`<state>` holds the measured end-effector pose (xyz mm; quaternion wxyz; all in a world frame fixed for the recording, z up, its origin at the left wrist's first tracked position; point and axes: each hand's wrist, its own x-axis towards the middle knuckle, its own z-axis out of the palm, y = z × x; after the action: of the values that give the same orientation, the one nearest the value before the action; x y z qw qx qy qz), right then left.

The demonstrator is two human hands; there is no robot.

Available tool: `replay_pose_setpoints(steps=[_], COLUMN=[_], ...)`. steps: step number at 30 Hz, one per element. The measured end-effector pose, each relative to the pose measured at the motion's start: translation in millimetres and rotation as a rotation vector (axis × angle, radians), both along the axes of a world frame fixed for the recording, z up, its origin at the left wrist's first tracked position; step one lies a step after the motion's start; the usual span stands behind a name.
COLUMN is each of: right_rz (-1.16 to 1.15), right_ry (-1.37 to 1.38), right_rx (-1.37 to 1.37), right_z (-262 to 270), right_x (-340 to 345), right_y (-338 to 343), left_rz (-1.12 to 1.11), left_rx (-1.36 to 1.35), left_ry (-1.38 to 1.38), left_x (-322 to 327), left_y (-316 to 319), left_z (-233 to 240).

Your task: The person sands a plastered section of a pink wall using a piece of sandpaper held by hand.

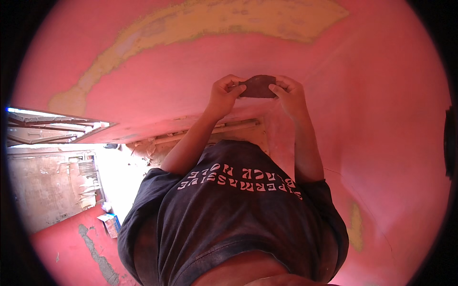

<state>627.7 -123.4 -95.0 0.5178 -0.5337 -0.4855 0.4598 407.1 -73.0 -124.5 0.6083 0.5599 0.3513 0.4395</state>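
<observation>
A small dark brown sheet [258,87], which looks like sandpaper, is stretched between my two hands in front of my chest. My left hand [225,93] pinches its left end, with the thumb on the near face. The right end is gripped the same way by my right hand [289,93]. The sheet's upper edge bulges upward in the middle, and its lower edge is nearly straight. Behind both hands rises a pink painted wall [186,71]. What the fingers do behind the sheet is mostly hidden.
A long yellowish-brown bare patch [214,21] crosses the wall above. At the left are a window with metal bars [53,127], a worn panel [46,189] and a printed carton [111,224]. Pipes [207,132] run low behind my left arm. Another pink wall [386,136] stands on the right.
</observation>
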Motion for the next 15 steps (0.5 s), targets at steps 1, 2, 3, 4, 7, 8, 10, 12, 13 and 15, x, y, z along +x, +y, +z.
replay_pose_setpoints(steps=[1, 2, 3, 4, 7, 8, 10, 12, 13, 15], right_rz=[-0.048, -0.05, -0.064, -0.079, -0.134, -0.134, -0.177, -0.214, -0.25, -0.232], right_ry=[0.009, 0.009, 0.035, 0.061, -0.042, -0.039, -0.084, -0.06, -0.025, 0.004], right_rx=[-0.002, -0.001, 0.02, 0.042, 0.01, 0.008, -0.076, -0.103, -0.143, -0.168], right_z=[-2, -4, -6, -9, -20, -34, -76, -103, -110, -118], right_x=[0, -1, -2, -2, -8, -7, -1, -1, -3, -3], right_y=[0, 0, 1, 1, 7, 11, 21, 18, 15, 9], left_rz=[-0.002, -0.004, 0.009, 0.021, 0.063, 0.063, 0.111, 0.114, 0.118, 0.11], left_rx=[0.027, 0.027, -0.002, -0.031, 0.021, 0.019, -0.114, -0.142, -0.181, -0.138], left_ry=[-0.026, -0.027, -0.029, -0.031, -0.017, -0.014, 0.009, 0.036, 0.073, 0.124], left_x=[1, 1, 3, 5, 11, 13, 23, 26, 25, 22], left_y=[1, 1, 0, 0, 7, 8, 12, 11, 8, 3], left_z=[-2, -5, -2, -1, -29, -41, -64, -86, -92, -99])
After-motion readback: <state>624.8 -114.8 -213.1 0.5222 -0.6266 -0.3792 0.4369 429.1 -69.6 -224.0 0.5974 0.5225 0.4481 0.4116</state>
